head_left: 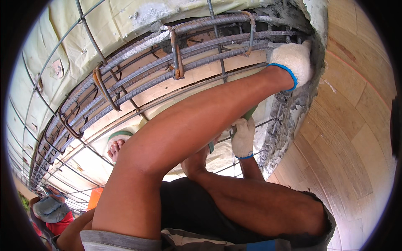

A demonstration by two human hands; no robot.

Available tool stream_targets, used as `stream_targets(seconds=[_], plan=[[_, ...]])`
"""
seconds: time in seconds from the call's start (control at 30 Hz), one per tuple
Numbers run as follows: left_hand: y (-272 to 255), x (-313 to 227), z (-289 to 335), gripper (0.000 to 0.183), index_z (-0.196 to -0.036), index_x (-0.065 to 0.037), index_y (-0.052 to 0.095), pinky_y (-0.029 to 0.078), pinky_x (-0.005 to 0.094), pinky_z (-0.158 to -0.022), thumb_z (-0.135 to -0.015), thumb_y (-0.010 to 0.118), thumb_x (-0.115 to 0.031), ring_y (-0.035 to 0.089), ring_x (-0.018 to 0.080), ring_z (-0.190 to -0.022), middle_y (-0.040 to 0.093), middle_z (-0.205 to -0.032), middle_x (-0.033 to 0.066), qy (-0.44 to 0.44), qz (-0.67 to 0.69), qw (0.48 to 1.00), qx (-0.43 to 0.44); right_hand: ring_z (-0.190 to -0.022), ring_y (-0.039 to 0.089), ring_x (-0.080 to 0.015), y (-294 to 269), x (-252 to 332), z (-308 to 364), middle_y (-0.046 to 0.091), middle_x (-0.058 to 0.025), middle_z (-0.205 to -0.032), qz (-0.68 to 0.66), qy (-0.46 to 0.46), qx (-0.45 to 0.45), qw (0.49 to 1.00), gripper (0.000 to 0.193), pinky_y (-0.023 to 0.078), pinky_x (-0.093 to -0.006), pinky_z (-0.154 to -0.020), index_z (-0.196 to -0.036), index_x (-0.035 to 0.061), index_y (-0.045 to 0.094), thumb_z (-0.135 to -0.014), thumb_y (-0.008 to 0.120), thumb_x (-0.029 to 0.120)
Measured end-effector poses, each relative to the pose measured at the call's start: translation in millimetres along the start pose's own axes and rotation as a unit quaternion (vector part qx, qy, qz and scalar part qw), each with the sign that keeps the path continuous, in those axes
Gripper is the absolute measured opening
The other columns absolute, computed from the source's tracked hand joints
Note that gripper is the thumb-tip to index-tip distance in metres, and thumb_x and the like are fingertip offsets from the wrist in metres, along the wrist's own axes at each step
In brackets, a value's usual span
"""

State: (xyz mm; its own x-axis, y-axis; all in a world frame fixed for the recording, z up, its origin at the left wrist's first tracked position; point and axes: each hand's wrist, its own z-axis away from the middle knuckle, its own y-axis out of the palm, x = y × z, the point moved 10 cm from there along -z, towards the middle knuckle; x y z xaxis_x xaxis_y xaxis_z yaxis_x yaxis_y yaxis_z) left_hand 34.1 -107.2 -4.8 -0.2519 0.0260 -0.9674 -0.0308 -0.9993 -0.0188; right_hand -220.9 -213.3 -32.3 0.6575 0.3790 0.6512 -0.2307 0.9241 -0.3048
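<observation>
From the wearer's head, we look steeply down through one fisheye, a bare arm [197,113] crossing close below the lens, the rebar [203,26] farther off, and planks [347,134] bending at our right rim.

Bright light, strong fisheye bending, dark corners.

The left glove [291,59] and right glove [244,139] are showing off-white, with blue cuffs [245,157]. Left of the left fingers, ribbed bars [197,26] are looking grey, stirrups [179,73] rust-brown, sheeting [114,21] pale yellow. Right of those fingers, flooring [351,138] is wearing tan wood grain. Above the right fingers, a mostly hidden object [250,113] is showing green.
</observation>
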Motion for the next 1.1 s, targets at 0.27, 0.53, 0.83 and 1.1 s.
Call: stream_targets(seconds=[0.27, 0.53, 0.83, 1.1], plan=[[-2, -14, -8, 0.034, -0.124, -0.003, 0.065, 0.058, 0.0537, -0.080, -0.099, 0.059, -0.026, 0.074, 0.0445, -0.093, 0.076, -0.098, 0.0243, 0.070, -0.134, 0.988, 0.001, -0.072, 0.062, -0.0163, 10, 18, -6, 0.063, -0.0116, -0.091, -0.033, 0.020, -0.027, 0.999, 0.030, 0.052, -0.0294, -0.068, -0.115, -0.0087, 0.055, -0.091, 0.051, 0.010], [12, -32, -4, 0.025, -0.112, -0.007, 0.076, 0.058, 0.0478, -0.067, -0.094, 0.061, -0.016, 0.078, 0.0342, -0.088, 0.080, -0.096, 0.0145, 0.139, -0.341, 0.927, 0.069, -0.070, 0.057, -0.0142, 9, 7, -8, 0.060, -0.0076, -0.088, -0.071, 0.018, -0.009, 0.997, 0.022, 0.049, -0.0283, -0.067, -0.105, -0.0045, 0.057, -0.092, 0.050, 0.010], [6, -23, -6, 0.035, -0.128, -0.009, 0.072, 0.059, 0.0505, -0.074, -0.099, 0.055, -0.020, 0.078, 0.0347, -0.094, 0.080, -0.106, 0.0149, 0.122, -0.314, 0.939, 0.072, -0.071, 0.059, -0.0126, 14, 16, -6, 0.072, -0.0124, -0.102, -0.053, -0.011, 0.008, 0.998, 0.042, 0.051, -0.0280, -0.067, -0.130, -0.0093, 0.058, -0.095, 0.049, 0.013], [-86, -60, 94, 0.060, -0.146, -0.007, 0.052, 0.060, 0.0478, -0.077, -0.094, 0.071, -0.029, 0.073, 0.0360, -0.098, 0.071, -0.110, 0.0180, 0.283, -0.387, 0.874, 0.076, -0.070, 0.061, -0.0110, 11, -6, -18, 0.074, -0.0113, -0.102, -0.105, -0.020, 0.023, 0.994, 0.045, 0.052, -0.0256, -0.063, -0.137, -0.0066, 0.060, -0.099, 0.049, 0.016]])
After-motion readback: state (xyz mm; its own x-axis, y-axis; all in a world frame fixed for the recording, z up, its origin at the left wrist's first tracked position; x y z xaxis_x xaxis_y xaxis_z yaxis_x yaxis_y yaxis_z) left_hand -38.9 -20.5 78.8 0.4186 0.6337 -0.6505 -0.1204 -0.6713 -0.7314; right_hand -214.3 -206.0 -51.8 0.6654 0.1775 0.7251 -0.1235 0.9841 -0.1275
